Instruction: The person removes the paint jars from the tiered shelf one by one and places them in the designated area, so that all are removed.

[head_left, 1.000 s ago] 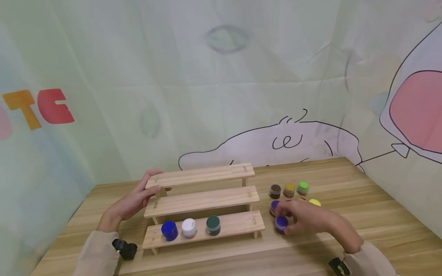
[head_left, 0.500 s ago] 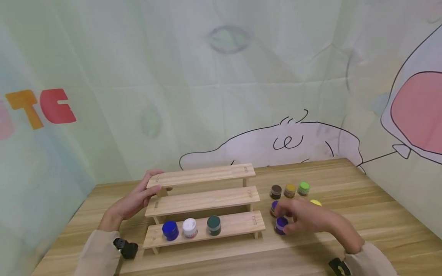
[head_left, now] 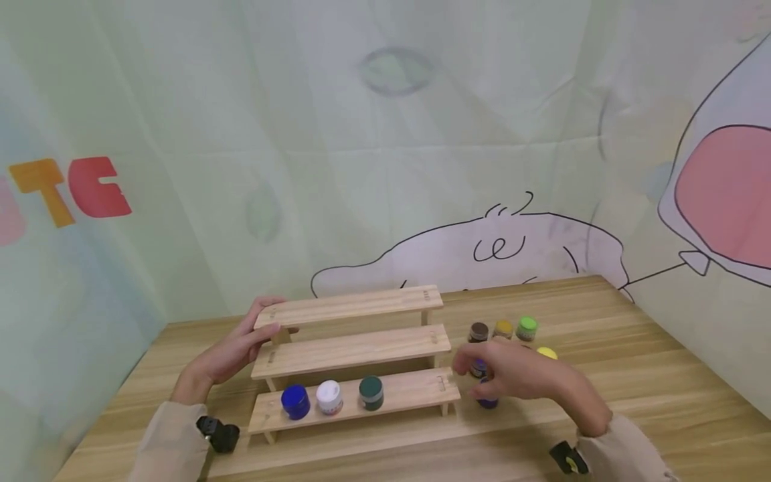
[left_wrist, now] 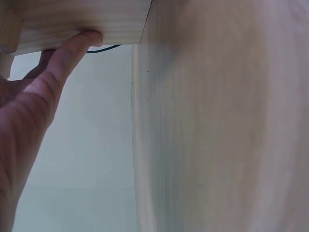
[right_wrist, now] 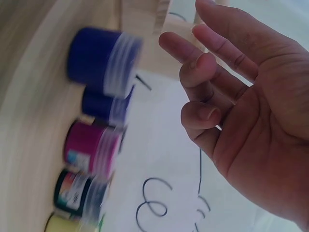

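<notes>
A three-step wooden display rack [head_left: 352, 351] stands on the table. My left hand [head_left: 231, 348] grips the left end of its top step, thumb in front and the other fingers behind. On the lowest step sit a blue paint jar [head_left: 296, 402], a white paint jar [head_left: 330, 397] and a dark green paint jar [head_left: 371, 393]. My right hand [head_left: 518, 368] hovers over the loose jars right of the rack, holding nothing. Its fingers are loosely bent and apart from the blue-purple paint jar [right_wrist: 99, 60] in the right wrist view. Another purple jar [head_left: 479, 368] is partly hidden by that hand.
Behind the right hand stand a brown jar [head_left: 478, 332], an ochre jar [head_left: 502, 329], a light green jar [head_left: 527, 328] and a yellow jar [head_left: 547, 353]. A magenta jar [right_wrist: 91, 147] shows in the right wrist view. A printed cloth [head_left: 385, 167] hangs behind the table.
My right hand has let go of the nearest blue-purple jar and moved left and slightly up, toward the rack. The jar stays on the table. My left hand has not moved.
</notes>
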A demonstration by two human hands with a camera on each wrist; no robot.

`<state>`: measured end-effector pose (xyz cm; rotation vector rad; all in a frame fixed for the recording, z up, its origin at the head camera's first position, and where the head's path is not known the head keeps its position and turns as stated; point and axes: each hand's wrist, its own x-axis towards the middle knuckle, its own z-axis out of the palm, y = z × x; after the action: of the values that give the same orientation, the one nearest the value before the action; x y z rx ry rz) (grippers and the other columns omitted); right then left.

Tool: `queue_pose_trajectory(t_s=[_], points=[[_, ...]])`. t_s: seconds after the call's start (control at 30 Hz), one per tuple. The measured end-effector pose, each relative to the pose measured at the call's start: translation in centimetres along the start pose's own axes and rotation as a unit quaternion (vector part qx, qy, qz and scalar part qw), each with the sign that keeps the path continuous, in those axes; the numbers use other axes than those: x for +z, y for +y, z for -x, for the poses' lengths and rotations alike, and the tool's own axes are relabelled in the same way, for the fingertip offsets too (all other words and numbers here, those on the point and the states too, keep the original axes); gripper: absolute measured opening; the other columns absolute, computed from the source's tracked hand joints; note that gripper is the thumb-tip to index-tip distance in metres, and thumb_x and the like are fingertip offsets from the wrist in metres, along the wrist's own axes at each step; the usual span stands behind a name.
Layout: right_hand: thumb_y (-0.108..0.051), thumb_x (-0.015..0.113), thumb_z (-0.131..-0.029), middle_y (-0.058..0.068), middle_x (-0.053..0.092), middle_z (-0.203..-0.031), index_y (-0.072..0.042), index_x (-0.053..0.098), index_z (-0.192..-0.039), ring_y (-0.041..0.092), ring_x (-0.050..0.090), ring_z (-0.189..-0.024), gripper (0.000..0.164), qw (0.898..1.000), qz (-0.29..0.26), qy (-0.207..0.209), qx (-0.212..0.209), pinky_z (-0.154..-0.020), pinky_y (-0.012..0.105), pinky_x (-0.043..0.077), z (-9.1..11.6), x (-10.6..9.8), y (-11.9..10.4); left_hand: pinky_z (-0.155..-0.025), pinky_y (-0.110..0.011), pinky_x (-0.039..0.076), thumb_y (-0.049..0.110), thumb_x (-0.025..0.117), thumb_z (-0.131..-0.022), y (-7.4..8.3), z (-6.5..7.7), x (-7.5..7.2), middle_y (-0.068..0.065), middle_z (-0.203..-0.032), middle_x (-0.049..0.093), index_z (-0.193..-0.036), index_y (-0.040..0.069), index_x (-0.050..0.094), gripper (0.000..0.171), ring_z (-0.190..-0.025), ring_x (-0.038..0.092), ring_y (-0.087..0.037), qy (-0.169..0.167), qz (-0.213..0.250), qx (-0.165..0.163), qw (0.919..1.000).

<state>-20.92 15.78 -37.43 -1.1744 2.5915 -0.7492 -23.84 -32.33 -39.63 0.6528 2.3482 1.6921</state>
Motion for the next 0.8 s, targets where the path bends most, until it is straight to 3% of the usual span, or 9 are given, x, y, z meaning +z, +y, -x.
queue_pose_trajectory(t_s=[0.17,0.27,0.8], points=[[-0.020,0.078,-0.088,-0.007,0.067,-0.108,-0.016,0.067,-0.112,0.009,0.060,-0.080,0.027,1.000,-0.012,-0.014,0.007,-0.074,0.025,0.050,-1.3,0.3,-1.5,-0.092,-0.034,0.050,0.022,0.041,-0.109,0.0,0.0,-0.1,-0.012,-0.138,0.038,-0.148,0.021,0.021,0.044,-0.126,0.045,-0.032,0.002,-0.004,0.001,1.0000],[-0.021,0.078,-0.088,-0.007,0.067,-0.106,-0.017,0.067,-0.112,0.003,0.055,-0.069,0.026,1.000,-0.012,-0.018,0.002,-0.066,0.024,0.050,-2.1,0.5,-2.4,-0.093,-0.034,0.049,0.022,0.042,-0.109,0.1,0.0,0.0,-0.017,-0.141,0.035,-0.148,0.020,0.019,0.045,-0.127,0.042,-0.036,0.005,-0.002,-0.004,1.0000],[-0.023,0.078,-0.089,-0.004,0.067,-0.118,-0.017,0.065,-0.122,0.002,0.058,-0.071,0.036,0.998,-0.023,-0.039,-0.039,-0.067,0.022,0.051,-5.9,2.4,-5.5,-0.097,-0.036,0.044,0.026,0.044,-0.108,0.2,0.1,0.2,-0.021,-0.144,0.030,-0.149,0.017,0.017,0.050,-0.135,0.031,-0.044,0.012,-0.004,-0.020,0.9997]])
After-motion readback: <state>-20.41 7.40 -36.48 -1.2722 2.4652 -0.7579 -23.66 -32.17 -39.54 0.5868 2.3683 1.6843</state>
